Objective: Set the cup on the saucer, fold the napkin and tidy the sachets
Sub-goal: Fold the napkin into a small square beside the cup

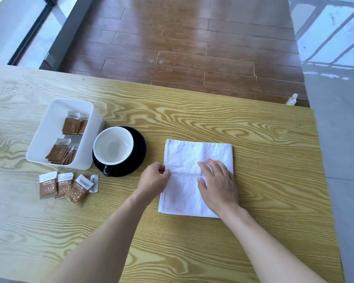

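White cup [113,146] already sits on the black saucer [138,152]. Mid-bench, the napkin [184,188] lies folded, right hand [218,183] pressing it flat and open, left hand [154,179] pinching its left edge. Four sachets [66,185] remain loose beside the tray [49,127].

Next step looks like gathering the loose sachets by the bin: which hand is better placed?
Probably the left hand: it sits at the napkin's left edge, nearer the loose sachets. The right hand lies flat on the napkin, farther away.
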